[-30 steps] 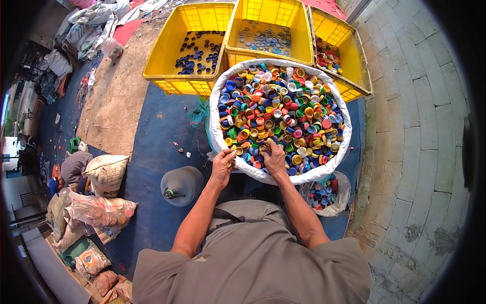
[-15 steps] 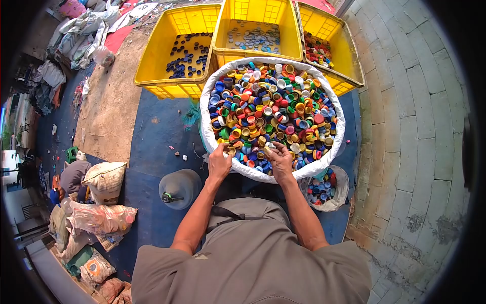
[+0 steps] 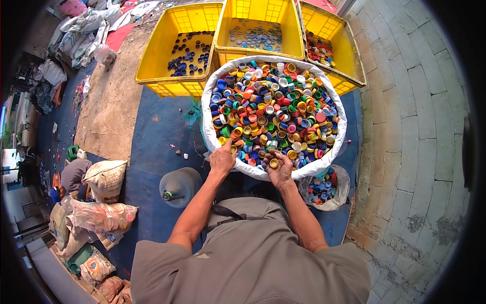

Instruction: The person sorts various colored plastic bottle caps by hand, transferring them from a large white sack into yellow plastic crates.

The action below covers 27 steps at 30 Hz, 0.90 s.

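A round white-rimmed sack (image 3: pixel 340 126) full of mixed coloured bottle caps (image 3: pixel 273 109) stands in front of me. Over its near left edge is my left hand (image 3: pixel 223 158), fingers closed near a yellowish cap; whether it grips that cap is too small to tell. My right hand (image 3: pixel 279 169) is turned palm up at the near rim, with a gold-coloured cap (image 3: pixel 274 163) held in its curled fingers.
Three yellow crates behind the sack hold dark blue caps (image 3: pixel 190 55), pale caps (image 3: pixel 255 35) and red caps (image 3: pixel 319 49). A clear jug (image 3: pixel 180 187) stands left, a small bag of caps (image 3: pixel 329 188) right. Filled sacks (image 3: pixel 105 181) and a person (image 3: pixel 75 175) are far left.
My right hand has rolled palm up, showing the gold-coloured cap; the whitish cap at its fingertips no longer shows there. My left hand has stayed near the sack's left edge.
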Available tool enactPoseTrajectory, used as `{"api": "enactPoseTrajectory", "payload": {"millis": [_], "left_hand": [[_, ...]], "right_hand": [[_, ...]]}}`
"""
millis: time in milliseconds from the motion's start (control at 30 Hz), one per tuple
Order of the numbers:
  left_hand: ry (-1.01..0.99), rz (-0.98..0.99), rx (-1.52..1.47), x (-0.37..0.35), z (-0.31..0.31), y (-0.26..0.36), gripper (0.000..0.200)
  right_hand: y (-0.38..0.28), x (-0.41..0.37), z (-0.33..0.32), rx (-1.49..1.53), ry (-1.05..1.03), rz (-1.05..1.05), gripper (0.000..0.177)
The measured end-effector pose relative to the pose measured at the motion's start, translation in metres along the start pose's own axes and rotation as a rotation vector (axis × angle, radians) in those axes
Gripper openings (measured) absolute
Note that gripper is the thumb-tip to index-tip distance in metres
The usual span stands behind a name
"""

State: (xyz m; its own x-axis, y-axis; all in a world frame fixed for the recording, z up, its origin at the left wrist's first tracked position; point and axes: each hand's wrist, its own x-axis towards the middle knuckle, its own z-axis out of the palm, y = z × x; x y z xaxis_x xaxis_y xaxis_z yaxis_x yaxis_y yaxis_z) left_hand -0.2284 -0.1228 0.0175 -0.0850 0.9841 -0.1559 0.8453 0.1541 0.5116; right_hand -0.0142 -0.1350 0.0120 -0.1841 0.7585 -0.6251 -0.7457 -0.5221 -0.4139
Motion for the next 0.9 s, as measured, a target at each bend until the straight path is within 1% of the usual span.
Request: {"api": "enactPoseTrajectory", "payload": {"millis": [200,300,367,400,500,600,633,733,767,867,900], "left_hand": [[-0.075,0.004,0.120,0.012,0.008,-0.004,0.038],[-0.082,0.042,0.085,0.013,0.010,-0.010,0.037],[0.002,0.088,-0.059,0.009,0.007,-0.011,0.036],[0.043,0.112,-0.132,0.008,0.006,-0.011,0.036],[0.105,0.060,-0.453,0.012,0.014,-0.023,0.040],[-0.370,-0.478,-1.440,0.007,-0.002,-0.029,0.039],[-0.345,-0.487,-1.632,0.002,-0.009,-0.021,0.040],[-0.344,-0.487,-1.797,-0.004,-0.012,-0.017,0.042],[-0.340,-0.503,-1.840,-0.005,-0.010,-0.019,0.038],[-0.364,-0.539,-1.851,-0.010,-0.002,-0.021,0.038],[-0.385,-0.525,-1.884,-0.013,-0.001,-0.021,0.038]], "right_hand": [[0.004,0.000,0.001,-0.047,-0.024,-0.009,0.025],[0.005,0.001,0.001,-0.062,-0.024,-0.012,0.023],[0.002,0.001,0.006,-0.088,-0.003,-0.028,0.022],[0.000,0.003,0.007,-0.157,0.017,-0.040,0.022],[-0.004,0.015,0.009,-0.368,0.065,-0.086,0.023],[-0.004,0.029,0.008,-0.992,0.125,-0.431,0.025],[-0.007,0.036,0.007,-1.208,0.099,-0.577,0.029],[-0.018,0.048,0.012,-1.508,-0.032,-0.785,0.034],[-0.022,0.051,0.013,-1.612,-0.065,-0.725,0.044],[-0.031,0.065,0.015,-1.701,-0.205,-0.784,0.054],[-0.033,0.068,0.016,-1.777,-0.195,-0.720,0.060]]}}
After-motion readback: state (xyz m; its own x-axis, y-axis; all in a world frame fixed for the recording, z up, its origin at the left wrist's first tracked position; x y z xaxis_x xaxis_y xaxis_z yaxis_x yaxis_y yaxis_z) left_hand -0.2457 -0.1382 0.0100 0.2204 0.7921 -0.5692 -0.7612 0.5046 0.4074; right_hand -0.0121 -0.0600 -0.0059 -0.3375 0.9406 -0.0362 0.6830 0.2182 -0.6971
